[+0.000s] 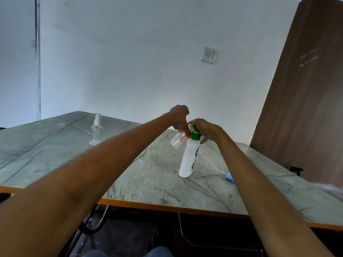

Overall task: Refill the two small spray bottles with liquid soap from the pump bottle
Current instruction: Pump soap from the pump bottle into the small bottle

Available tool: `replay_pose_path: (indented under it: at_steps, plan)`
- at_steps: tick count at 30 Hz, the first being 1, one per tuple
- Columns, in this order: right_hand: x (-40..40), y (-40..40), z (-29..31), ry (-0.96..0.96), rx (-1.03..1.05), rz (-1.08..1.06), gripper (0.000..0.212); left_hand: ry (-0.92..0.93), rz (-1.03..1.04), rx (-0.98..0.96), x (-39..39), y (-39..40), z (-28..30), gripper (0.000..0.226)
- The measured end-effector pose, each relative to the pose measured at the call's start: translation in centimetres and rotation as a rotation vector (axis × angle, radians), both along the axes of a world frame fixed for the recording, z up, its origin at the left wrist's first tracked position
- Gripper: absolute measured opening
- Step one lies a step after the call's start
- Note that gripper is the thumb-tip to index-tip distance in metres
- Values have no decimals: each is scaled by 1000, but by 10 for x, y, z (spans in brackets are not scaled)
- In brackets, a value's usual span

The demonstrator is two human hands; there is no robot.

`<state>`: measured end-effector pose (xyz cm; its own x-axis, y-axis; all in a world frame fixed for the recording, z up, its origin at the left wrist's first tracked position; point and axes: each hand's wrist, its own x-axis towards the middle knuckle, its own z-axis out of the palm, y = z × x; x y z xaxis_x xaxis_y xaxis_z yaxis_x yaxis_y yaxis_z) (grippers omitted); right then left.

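The white pump bottle [187, 160] with its green collar stands upright on the marble-patterned desk [148, 171], right of the middle and well back from the orange front edge; the right hand [205, 129] sits on top of it, fingers curled round the green pump head and collar; the left hand [179, 117] hangs just beside it at the same height, its fingers pinching the neck of a small clear spray bottle [177, 140] held tilted in the air, mouth up against the pump's spout, base pointing down and left; that bottle carries a small red-bordered label and touches the pump bottle's shoulder or lies very close to it, which of the two cannot be told; a clear spray head [96, 125] with its dip tube stands on the desk well off to the left, near the far edge by the wall; a small blue item [229, 176] with a thin white tube lies on the desk to the right of the pump bottle, apart from it; a broad bare stretch of desk lies between the pump bottle and the front edge, under both forearms; a brown door [304, 101] rises past the desk's right far corner.
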<state>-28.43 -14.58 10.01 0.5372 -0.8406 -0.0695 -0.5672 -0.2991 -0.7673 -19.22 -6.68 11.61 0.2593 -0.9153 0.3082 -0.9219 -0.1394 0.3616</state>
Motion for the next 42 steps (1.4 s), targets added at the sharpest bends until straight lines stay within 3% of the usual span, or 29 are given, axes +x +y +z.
replay_pose_path:
  at_steps: [14, 23, 28, 42]
  plan:
    - [2, 3, -3, 46, -32, -21, 40, -1, -20, 42, -1, 5, 1, 99]
    - [0, -3, 0, -20, 1, 0, 40, 47, -19, 44, -5, 6, 7, 101]
    - [1, 1, -1, 53, -12, 1, 38, 40, -18, 46, -7, 9, 4, 102]
    - [-2, 1, 5, 68, 5, 0, 44, 110, -14, -26, -11, 10, -1, 97]
